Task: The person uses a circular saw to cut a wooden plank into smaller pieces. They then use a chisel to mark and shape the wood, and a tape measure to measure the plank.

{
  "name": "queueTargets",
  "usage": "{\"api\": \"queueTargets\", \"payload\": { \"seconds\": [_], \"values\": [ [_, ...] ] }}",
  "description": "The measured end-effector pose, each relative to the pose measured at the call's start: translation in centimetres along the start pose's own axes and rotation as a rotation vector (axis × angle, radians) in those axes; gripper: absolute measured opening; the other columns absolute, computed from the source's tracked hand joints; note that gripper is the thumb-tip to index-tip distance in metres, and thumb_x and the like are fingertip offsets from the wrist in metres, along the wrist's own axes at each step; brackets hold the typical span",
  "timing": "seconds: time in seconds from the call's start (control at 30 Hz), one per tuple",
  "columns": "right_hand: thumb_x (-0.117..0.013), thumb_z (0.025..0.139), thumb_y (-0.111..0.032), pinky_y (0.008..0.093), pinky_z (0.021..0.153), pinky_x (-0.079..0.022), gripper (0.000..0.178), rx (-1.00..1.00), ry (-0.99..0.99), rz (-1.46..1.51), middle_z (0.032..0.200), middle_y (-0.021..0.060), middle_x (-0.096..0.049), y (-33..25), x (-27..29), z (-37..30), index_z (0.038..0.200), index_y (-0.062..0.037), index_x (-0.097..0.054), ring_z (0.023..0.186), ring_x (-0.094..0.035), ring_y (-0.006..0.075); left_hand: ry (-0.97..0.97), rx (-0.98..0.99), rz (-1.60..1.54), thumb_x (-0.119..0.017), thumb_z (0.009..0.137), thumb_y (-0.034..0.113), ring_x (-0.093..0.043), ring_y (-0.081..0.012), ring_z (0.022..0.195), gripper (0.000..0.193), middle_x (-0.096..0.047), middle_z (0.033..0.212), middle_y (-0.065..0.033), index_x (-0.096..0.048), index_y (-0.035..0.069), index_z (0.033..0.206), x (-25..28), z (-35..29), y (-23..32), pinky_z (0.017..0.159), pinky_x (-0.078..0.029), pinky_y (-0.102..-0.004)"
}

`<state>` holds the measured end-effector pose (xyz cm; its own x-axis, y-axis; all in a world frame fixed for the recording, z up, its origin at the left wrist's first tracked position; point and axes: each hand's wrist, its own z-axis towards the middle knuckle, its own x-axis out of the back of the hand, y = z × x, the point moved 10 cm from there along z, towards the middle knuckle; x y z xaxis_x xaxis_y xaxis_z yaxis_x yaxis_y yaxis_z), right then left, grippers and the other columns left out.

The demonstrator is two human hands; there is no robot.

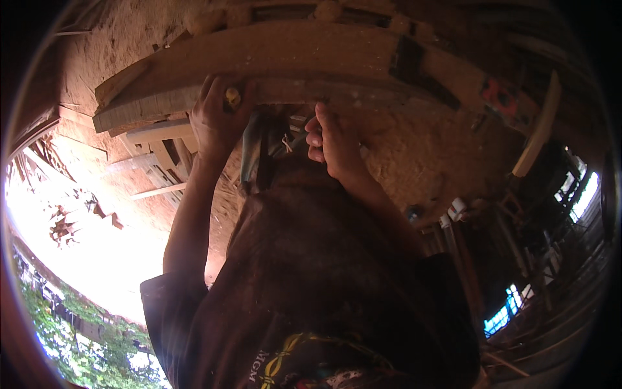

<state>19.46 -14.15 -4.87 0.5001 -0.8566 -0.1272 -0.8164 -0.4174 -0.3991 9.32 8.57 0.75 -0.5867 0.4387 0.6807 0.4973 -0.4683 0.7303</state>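
A thick, dusty wooden bench point(259, 58) crosses in front of me. My left hand point(217, 120) is at its near edge, its fingers curled round a small yellow, round-ended thing point(232, 96); the rest of that thing is hidden by the hand. Right of it, just off the bench edge, my right hand point(335, 142) has its thumb up and its fingers bent in. Whether anything lies in those fingers I cannot make out. A dark, flat, straight-edged piece point(409, 58) lies on the bench to the right of both hands.
A red and black object point(502, 97) sits at the bench's right part, beside a pale curved wooden strip point(541, 129). Wood offcuts point(165, 149) lie below the bench on the left. Sawdust covers the ground point(414, 152) at right.
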Motion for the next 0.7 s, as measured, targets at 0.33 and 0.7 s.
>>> {"api": "queueTargets", "payload": {
  "seconds": [0.33, 0.7],
  "values": [
    [-0.054, 0.113, -0.051, 0.0282, 0.044, -0.038, 0.052, 0.215, -0.137, -0.217, 0.072, 0.0063, -0.062, -0.9, 0.4, 1.6, 0.097, -0.0025, -0.060, 0.061, -0.061, 0.0113, -0.027, -0.037, 0.060, -0.088, 0.091, 0.022, -0.078, -0.0318, 0.091, 0.022, -0.076, 0.102, -0.0104, -0.075, 0.009, 0.103, -0.2, 0.6, -0.5, 0.077, -0.061, -0.0420],
    [-0.050, 0.114, -0.055, 0.0310, 0.055, -0.053, 0.058, 0.152, -0.255, -0.169, 0.096, 0.0192, -0.078, -1.0, -0.6, 0.2, 0.117, 0.0017, -0.062, 0.080, -0.078, 0.0245, -0.045, 0.041, 0.074, -0.086, 0.093, 0.024, -0.078, -0.0325, 0.092, 0.020, -0.076, 0.103, -0.0097, -0.076, 0.009, 0.102, -0.5, 0.6, -1.0, 0.077, -0.060, -0.0420]
  ]
}}
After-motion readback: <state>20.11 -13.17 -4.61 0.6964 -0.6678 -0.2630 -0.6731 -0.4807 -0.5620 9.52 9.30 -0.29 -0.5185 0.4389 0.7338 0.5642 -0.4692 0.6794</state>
